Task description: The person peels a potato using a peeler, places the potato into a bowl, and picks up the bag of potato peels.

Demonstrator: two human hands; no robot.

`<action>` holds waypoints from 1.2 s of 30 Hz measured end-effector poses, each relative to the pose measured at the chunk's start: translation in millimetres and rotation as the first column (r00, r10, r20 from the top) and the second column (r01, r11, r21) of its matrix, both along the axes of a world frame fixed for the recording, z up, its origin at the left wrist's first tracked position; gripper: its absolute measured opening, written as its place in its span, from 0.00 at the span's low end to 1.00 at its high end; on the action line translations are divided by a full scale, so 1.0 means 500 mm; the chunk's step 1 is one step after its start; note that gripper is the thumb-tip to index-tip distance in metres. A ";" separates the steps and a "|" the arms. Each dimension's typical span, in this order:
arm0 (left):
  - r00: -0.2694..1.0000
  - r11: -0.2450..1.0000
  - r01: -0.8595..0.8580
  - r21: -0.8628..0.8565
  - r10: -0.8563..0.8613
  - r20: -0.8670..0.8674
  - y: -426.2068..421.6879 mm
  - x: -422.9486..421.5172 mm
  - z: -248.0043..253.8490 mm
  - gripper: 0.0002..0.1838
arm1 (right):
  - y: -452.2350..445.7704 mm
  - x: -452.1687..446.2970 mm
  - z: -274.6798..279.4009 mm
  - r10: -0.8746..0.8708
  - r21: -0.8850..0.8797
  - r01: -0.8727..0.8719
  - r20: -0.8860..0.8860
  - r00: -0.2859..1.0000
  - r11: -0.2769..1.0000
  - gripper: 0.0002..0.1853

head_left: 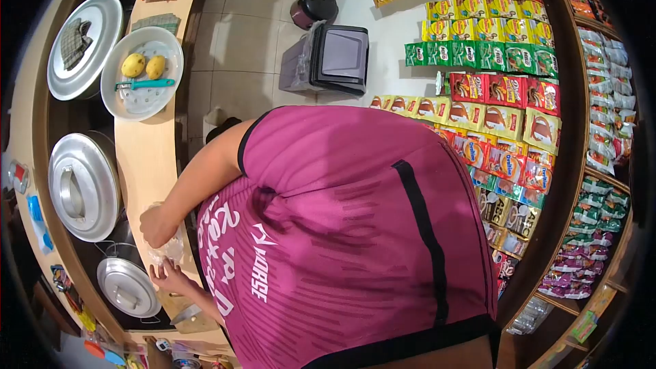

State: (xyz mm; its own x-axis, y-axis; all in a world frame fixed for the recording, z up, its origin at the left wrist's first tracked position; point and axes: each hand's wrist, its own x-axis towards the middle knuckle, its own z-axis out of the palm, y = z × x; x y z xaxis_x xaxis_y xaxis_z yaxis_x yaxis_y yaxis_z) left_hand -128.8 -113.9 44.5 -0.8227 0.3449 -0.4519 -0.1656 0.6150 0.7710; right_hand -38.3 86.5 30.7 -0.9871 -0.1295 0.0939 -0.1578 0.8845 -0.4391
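Observation:
My right hand (160,228) is closed over the wooden counter, its fingers turned down and partly hidden. Beneath it and reaching toward the other hand lies a crumpled clear plastic bag (168,251). My left hand (171,277) comes in from the lower side, with bent fingers gripping the near part of the plastic. What the bag contains, if anything, is too small to make out. Close to my left forearm, a knife-like blade (186,314) rests on the counter.
Farther along the counter (140,157), a white colander (109,96) holds two yellow potatoes (134,65) and a teal peeler (152,84). Lidded metal pots (83,195) line the far side. Hanging sachets (478,55) and a grey bin (342,58) are behind me.

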 end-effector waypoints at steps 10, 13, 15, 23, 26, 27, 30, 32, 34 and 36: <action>0.999 1.000 -0.016 0.020 0.017 -0.042 -0.016 -0.010 -0.007 0.32 | 0.118 0.035 -0.039 -0.563 -0.394 0.586 0.185 0.806 0.709 0.09; 0.999 1.000 -0.018 0.003 0.018 -0.028 -0.019 -0.008 -0.010 0.32 | 0.171 0.059 -0.090 -0.668 -0.373 0.679 0.181 0.722 0.633 0.09; 1.000 1.000 -0.011 -0.003 0.011 -0.020 -0.019 -0.007 -0.009 0.32 | 0.185 0.052 -0.103 -0.662 -0.292 0.663 0.119 0.740 0.689 0.09; 0.999 1.000 0.005 -0.005 -0.005 -0.037 0.004 -0.006 0.003 0.32 | 0.194 -0.014 -0.162 -0.421 -0.033 0.421 -0.119 0.899 0.907 0.10; 1.000 1.000 0.001 0.005 -0.001 -0.031 -0.002 -0.018 -0.010 0.32 | 0.201 -0.023 -0.153 -0.317 0.095 0.330 -0.129 0.939 0.939 0.11; 1.000 1.000 -0.001 0.008 0.001 -0.028 0.001 -0.011 -0.005 0.32 | 0.199 -0.022 -0.143 -0.315 0.098 0.328 -0.128 0.941 0.940 0.11; 1.000 1.000 -0.006 0.018 0.007 -0.025 0.002 -0.008 -0.006 0.31 | 0.165 -0.021 -0.103 -0.396 -0.091 0.416 0.179 0.900 0.905 0.10; 1.000 0.999 -0.005 0.035 0.006 -0.022 -0.012 -0.020 -0.029 0.30 | 0.112 -0.023 -0.066 -0.431 -0.217 0.464 0.185 0.883 0.859 0.09; 1.000 1.000 -0.010 -0.005 0.010 -0.026 0.002 0.001 -0.002 0.30 | 0.080 0.002 0.006 -0.219 -0.181 0.253 0.189 0.957 0.950 0.08; 1.000 1.000 -0.020 0.015 0.020 0.013 -0.003 0.001 -0.003 0.31 | 0.058 0.017 0.036 -0.032 -0.017 0.034 0.130 0.991 0.999 0.08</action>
State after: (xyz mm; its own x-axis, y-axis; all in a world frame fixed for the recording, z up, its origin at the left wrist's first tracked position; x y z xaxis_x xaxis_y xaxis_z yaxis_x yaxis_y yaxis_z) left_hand -128.4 -115.4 43.1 -0.8235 0.3354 -0.4576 -0.1878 0.5999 0.7777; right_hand -29.9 115.3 48.8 -0.9948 -0.0963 -0.0335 -0.0693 0.8795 -0.4708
